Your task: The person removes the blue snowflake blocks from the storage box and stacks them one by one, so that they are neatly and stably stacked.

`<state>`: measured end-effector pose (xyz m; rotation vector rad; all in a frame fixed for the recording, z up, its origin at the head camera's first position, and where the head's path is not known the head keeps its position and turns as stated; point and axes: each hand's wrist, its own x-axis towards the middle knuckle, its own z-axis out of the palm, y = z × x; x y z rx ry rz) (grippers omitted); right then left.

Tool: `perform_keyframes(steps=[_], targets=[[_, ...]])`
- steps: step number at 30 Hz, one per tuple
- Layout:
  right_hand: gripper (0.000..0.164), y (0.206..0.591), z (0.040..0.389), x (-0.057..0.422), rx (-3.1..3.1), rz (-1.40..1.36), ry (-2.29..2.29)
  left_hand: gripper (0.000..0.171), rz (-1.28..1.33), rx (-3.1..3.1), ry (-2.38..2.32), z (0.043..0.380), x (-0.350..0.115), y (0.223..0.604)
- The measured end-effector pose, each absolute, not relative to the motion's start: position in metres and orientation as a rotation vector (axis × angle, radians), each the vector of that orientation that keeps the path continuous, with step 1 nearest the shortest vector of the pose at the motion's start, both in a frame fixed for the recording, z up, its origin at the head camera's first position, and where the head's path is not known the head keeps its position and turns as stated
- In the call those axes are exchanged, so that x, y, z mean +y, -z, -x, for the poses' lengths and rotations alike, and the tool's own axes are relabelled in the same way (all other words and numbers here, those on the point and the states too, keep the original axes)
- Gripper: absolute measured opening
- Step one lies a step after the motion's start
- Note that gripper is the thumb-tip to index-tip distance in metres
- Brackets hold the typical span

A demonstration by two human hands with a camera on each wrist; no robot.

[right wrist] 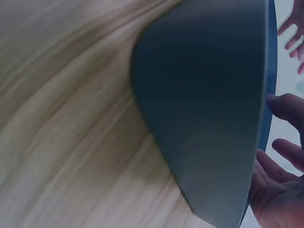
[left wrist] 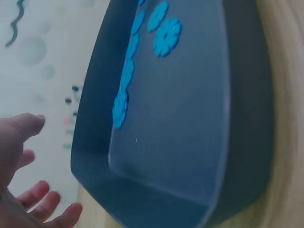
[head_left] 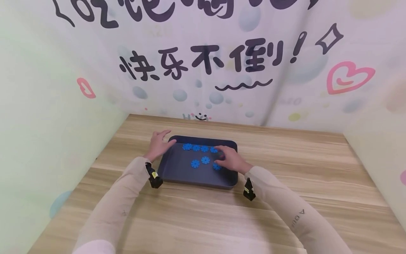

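Note:
A dark grey-blue tray (head_left: 190,176) sits on the wooden table with several blue snowflake-shaped discs (head_left: 205,160) in it. Most of the discs form a row along the far wall; others lie nearer the middle. My left hand (head_left: 158,145) hovers at the tray's left end, thumb and fingers spread apart with nothing between them. In the left wrist view those fingers stand outside the tray wall. Over the tray's right side, my right hand (head_left: 234,159) has its fingertips right at the row's rightmost disc (head_left: 214,149), with its thumb close to a nearer disc (head_left: 217,166).
The wooden table (head_left: 196,211) extends around the tray. Behind it hangs a printed curtain (head_left: 206,98) with dark lettering, and pale walls stand at both sides. A small black camera (head_left: 154,179) is strapped to the left wrist, another (head_left: 249,190) to the right.

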<state>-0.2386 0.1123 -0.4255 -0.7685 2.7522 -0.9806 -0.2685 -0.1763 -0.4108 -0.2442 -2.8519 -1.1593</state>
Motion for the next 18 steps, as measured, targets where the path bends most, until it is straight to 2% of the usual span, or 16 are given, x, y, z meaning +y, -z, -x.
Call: perform_keyframes(steps=[3,5,9,10,13,18], targets=[[0.053,0.426,0.239,0.109,2.740,0.723,0.966,0.051,0.291,-2.835,1.277,0.276,-0.189,0.427],[0.053,0.426,0.239,0.107,2.723,0.692,0.966,0.048,0.385,-2.751,1.321,0.298,-0.207,0.460],[0.054,0.427,0.241,0.104,2.707,0.639,0.924,0.047,0.324,-2.817,1.327,0.310,-0.219,0.476],[0.054,0.426,0.241,0.103,2.703,0.629,0.916,0.046,0.286,-2.840,1.322,0.312,-0.219,0.475],[0.053,0.427,0.243,0.103,2.696,0.616,0.894,0.040,0.234,-2.934,1.300,0.287,-0.206,0.440],[0.051,0.430,0.247,0.104,2.650,0.611,0.877,0.038,0.239,-2.940,1.362,0.276,-0.200,0.426]])
